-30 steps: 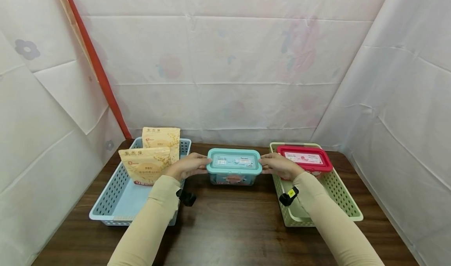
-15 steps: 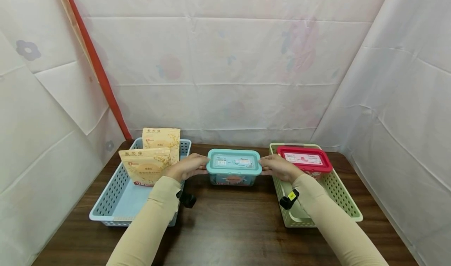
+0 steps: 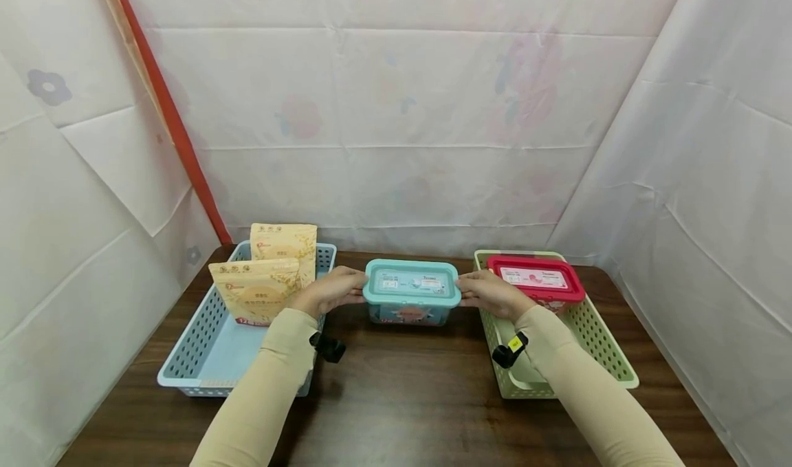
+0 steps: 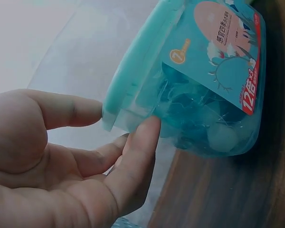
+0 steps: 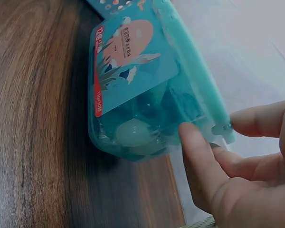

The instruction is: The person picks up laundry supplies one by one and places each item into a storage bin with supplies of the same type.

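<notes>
A laundry pod box (image 3: 411, 294) with a turquoise lid stands upright at the middle back of the table. Rounded pods show through its clear end in the left wrist view. My left hand (image 3: 333, 291) grips its left end, the thumb at the lid's edge and the fingertips (image 4: 147, 133) against the wall under the rim. At the opposite end my right hand (image 3: 493, 292) holds it likewise, with a fingertip (image 5: 192, 135) on the wall below the lid. The box's underside and far side are hidden.
Left of the box, a blue basket (image 3: 185, 357) holds two yellow pouches (image 3: 256, 291). To the right, a green basket (image 3: 609, 350) carries a red-lidded box (image 3: 538, 280). White cloth (image 3: 396, 178) hangs behind the wooden table (image 3: 402, 398).
</notes>
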Action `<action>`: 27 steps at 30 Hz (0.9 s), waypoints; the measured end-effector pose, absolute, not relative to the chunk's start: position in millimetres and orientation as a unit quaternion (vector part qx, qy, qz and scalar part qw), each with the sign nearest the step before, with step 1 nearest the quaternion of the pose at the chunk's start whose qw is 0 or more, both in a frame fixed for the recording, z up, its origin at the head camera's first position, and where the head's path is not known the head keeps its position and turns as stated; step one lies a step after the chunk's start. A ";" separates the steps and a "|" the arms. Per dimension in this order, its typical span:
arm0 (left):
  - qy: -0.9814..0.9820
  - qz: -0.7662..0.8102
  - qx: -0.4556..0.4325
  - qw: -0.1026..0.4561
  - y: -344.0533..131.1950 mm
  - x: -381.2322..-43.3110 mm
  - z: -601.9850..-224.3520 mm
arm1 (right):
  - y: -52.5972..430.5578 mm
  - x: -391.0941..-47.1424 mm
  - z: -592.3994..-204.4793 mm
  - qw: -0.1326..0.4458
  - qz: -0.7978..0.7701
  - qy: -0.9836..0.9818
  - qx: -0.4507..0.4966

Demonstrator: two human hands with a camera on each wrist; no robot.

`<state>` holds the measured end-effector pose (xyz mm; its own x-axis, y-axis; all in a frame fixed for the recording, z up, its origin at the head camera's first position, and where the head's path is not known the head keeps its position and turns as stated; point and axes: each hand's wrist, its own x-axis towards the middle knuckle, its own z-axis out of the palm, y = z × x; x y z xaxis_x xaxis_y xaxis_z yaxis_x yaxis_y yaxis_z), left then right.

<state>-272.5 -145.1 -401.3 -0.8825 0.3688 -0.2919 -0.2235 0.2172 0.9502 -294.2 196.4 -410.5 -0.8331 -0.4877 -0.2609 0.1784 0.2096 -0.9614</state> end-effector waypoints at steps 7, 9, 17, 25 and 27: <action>0.734 0.639 0.065 0.221 -149.8 -269.3 -390.5 | 196.0 -289.8 -400.6 0.242 -0.655 0.709 -0.102; 0.728 0.646 0.072 0.217 -151.3 -268.3 -387.6 | 196.7 -287.9 -395.7 0.234 -0.659 0.709 -0.095; 0.688 0.699 0.048 0.188 -151.8 -264.4 -373.0 | 203.7 -278.9 -376.0 0.226 -0.690 0.682 -0.089; 0.650 0.740 0.036 0.169 -148.0 -257.1 -359.5 | 209.4 -270.2 -359.3 0.218 -0.724 0.650 -0.078; 0.648 0.742 0.039 0.166 -147.1 -254.5 -355.5 | 210.0 -267.9 -355.6 0.217 -0.732 0.641 -0.073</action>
<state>-254.5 -147.1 -355.5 -0.9417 0.2975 -0.1572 -0.1959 -0.1049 0.9750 -267.9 210.0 -355.6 -0.8948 -0.4121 -0.1718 0.2245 -0.0827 -0.9710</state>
